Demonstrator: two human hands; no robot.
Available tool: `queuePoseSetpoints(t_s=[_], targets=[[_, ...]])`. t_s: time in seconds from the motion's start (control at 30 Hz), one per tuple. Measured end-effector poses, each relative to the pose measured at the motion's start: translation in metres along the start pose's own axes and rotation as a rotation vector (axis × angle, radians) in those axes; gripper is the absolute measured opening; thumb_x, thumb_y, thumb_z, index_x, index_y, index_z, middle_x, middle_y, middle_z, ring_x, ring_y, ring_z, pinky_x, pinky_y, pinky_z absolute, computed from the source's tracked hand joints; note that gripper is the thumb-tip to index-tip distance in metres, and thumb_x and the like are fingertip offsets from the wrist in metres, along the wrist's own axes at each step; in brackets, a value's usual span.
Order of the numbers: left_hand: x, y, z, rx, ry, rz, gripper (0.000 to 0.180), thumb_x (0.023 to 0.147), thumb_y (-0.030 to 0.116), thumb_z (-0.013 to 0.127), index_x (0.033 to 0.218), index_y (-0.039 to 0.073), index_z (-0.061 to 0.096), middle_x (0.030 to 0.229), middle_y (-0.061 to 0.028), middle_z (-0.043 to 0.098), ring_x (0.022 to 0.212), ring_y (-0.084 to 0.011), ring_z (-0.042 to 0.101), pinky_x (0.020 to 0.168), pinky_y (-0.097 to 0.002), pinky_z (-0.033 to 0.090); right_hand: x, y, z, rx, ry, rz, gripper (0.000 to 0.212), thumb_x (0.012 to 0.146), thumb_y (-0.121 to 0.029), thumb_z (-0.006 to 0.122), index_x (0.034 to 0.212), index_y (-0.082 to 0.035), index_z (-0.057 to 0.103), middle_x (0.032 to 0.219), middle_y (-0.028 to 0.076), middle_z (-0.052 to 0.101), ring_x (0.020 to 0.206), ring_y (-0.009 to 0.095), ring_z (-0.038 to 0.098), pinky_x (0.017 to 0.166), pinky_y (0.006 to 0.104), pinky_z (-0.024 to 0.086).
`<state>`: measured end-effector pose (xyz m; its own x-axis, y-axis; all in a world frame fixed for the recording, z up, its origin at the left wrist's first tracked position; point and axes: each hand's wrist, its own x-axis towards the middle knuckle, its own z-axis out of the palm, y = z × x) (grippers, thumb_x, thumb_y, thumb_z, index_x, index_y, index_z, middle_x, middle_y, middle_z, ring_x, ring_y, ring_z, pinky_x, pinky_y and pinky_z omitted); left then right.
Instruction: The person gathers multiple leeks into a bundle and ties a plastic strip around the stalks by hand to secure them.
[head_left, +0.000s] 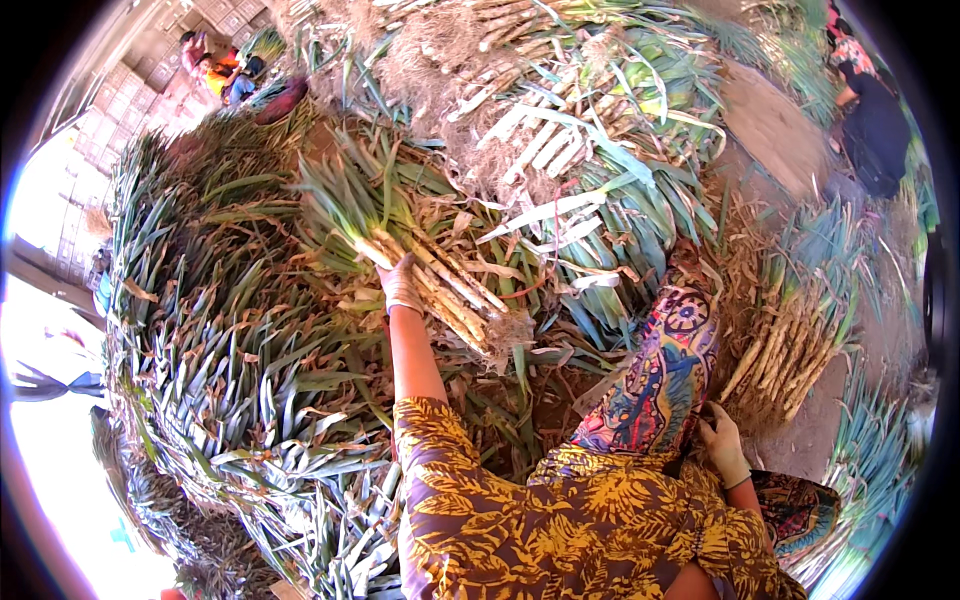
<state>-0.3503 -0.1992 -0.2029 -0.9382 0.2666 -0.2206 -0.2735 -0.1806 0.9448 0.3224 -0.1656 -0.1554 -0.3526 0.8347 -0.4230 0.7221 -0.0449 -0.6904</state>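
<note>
My left hand (pixel 400 284), in a pale glove, is wrapped round a bunch of leeks (pixel 437 283) in front of me. The bunch lies aslant: its green leaves point to the far left, and its pale stems end in stringy roots at the near right. Beneath it are loose leaves and dry husks. My right hand (pixel 722 448), gloved as well, rests low beside my leg in patterned cloth (pixel 650 385). Its fingers are curled in against the dark cloth there; whatever they hold, if anything, is hidden.
A wide heap of leek leaves (pixel 230 330) fills the left side. More leeks with roots (pixel 550 130) are piled ahead. Another bundle (pixel 785 355) lies right of my leg, near a brown board (pixel 775 130). People sit at far left (pixel 228 75) and far right (pixel 872 125).
</note>
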Motion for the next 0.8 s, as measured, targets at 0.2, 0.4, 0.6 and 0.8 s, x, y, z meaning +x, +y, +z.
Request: queuePoseSetpoints(t_s=[0.2,0.4,0.6,0.8], targets=[[-0.029,0.003,0.044,-0.117,-0.21,-0.007,0.069,0.077,-0.009,0.069,0.137,0.008,0.039,0.105,-0.0099,0.06,0.09,-0.0248,0.062,0.078,-0.0368,0.054,0.003,0.008,0.006,-0.068,-0.041,0.041,0.053,0.091,-0.015,0.056,0.136,0.009,0.043,0.131,0.025,0.054,0.119,0.034,0.054,0.098,0.0376,0.043],[-0.001,-0.064,0.054,0.206,-0.065,-0.219,0.114,0.069,-0.002,0.08,0.154,0.005,0.005,0.146,-0.0179,0.041,0.118,-0.0277,0.053,0.098,-0.0393,0.045,0.004,-0.008,0.007,-0.134,-0.111,0.062,0.053,0.09,-0.017,0.057,0.136,0.007,0.045,0.133,0.026,0.053,0.122,0.039,0.052,0.101,0.0417,0.043],[0.021,-0.063,0.079,0.754,0.016,-0.089,0.086,0.074,0.027,0.081,0.139,-0.007,0.036,0.131,-0.0247,0.054,0.115,-0.0352,0.057,0.1,-0.0382,0.043,-0.001,-0.008,0.001,-0.11,-0.156,0.143,0.058,0.09,-0.025,0.055,0.137,0.007,0.043,0.135,0.026,0.051,0.124,0.039,0.049,0.102,0.0434,0.041],[0.01,-0.056,0.098,1.463,-0.045,0.072,0.061,0.077,0.037,0.076,0.117,-0.006,0.06,0.128,-0.0303,0.053,0.111,-0.0387,0.06,0.097,-0.0424,0.049,-0.01,-0.01,-0.003,-0.076,-0.103,0.093,0.057,0.09,-0.025,0.056,0.136,0.006,0.044,0.132,0.025,0.054,0.122,0.039,0.051,0.101,0.0425,0.042]])
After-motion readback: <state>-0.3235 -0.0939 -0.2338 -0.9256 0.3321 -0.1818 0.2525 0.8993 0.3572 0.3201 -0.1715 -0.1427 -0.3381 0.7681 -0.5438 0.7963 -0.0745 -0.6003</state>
